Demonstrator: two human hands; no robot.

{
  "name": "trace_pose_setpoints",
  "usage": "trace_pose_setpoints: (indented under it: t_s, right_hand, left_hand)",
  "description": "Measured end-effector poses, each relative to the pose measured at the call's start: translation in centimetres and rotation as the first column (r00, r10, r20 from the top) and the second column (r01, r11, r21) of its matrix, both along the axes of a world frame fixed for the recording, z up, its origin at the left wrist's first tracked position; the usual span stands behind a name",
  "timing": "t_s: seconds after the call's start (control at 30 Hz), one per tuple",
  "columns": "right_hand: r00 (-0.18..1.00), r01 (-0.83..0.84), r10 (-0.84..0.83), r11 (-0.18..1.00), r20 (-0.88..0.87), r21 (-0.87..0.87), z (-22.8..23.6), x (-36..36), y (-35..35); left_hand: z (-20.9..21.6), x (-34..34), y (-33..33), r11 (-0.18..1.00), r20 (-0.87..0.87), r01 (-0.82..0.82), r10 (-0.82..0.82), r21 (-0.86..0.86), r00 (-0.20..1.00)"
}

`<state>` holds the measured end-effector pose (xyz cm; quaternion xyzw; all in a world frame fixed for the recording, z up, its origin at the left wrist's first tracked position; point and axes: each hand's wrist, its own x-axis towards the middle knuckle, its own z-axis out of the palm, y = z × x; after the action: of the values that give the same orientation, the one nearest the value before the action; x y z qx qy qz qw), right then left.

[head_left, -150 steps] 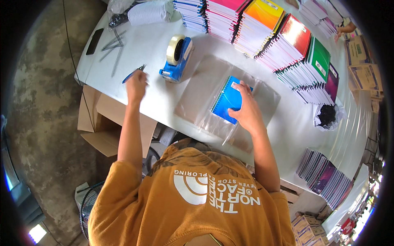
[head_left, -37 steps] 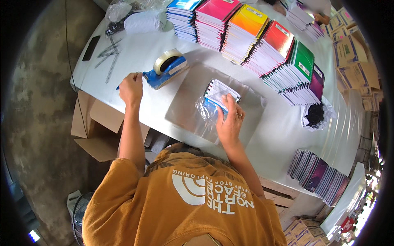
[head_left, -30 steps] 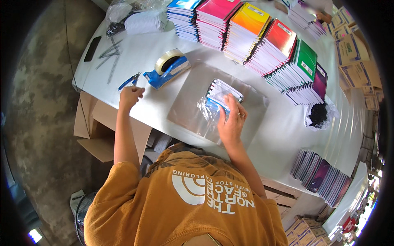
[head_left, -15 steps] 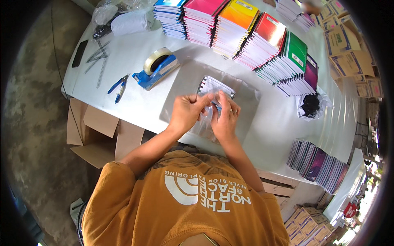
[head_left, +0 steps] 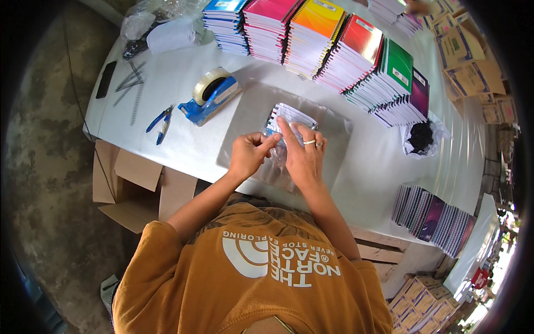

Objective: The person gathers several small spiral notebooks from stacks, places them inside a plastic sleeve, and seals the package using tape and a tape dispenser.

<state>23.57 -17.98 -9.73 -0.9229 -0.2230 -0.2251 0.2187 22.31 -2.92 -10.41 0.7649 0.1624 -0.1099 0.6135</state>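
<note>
A small stack of spiral notebooks [head_left: 296, 114], its white pages and dark coils visible, lies in front of me inside a clear plastic bag [head_left: 276, 157]. My left hand [head_left: 248, 155] is closed at the bag's near left side, thumb and forefinger pinching the film by the notebooks. My right hand [head_left: 306, 158], with a ring on it, rests over the near right part of the bundle. Its forefinger stretches forward on the plastic and the other fingers are slightly bent. Both hands cover much of the notebooks' near side. Beneath everything is a grey sheet [head_left: 328, 161].
Colourful spiral-notebook stacks [head_left: 312, 33] curve along the far side. A blue tape dispenser [head_left: 214, 100], pliers [head_left: 160, 124], loose wire coils [head_left: 137, 103] and a black phone [head_left: 106, 79] lie left. More notebooks [head_left: 433, 220] stand near right. An open carton [head_left: 133, 183] sits below the table's left edge.
My hands have lowered from holding the film up between the fingers. The right forefinger now lies on the bag, and the left hand has moved slightly nearer to me.
</note>
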Motion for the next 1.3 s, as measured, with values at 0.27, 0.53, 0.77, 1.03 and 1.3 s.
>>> trace_pose_setpoints:
  t_s: [0.27,0.53,0.77,1.03,1.3]
  right_hand:
    - [0.999,-0.016,0.014,1.000,-0.049,-0.023,-0.1,0.1,-0.1]
    - [0.996,-0.005,0.025,0.976,-0.086,0.218,-1.4,-0.2,-0.4]
    - [0.995,-0.096,0.097,0.980,0.002,0.177,1.1,0.0,-1.2]
    - [0.973,-0.149,0.224,0.805,-0.061,0.574,-2.3,0.3,-1.4]
    - [0.971,-0.215,0.237,0.798,0.034,0.563,-4.4,0.6,-2.2]
  left_hand:
    - [4.1,3.2,10.8,0.674,0.321,-0.208,-0.046,0.709,0.946]
    - [-0.8,0.6,15.0,0.748,0.131,-0.033,-0.071,0.662,0.989]
    - [1.0,3.3,13.8,0.954,-0.232,-0.038,0.111,0.298,0.966]
    - [-3.2,-3.4,14.8,0.978,0.031,-0.151,0.157,-0.144,0.987]
    - [3.5,0.1,7.1,0.945,0.233,-0.316,0.328,-0.087,0.915]
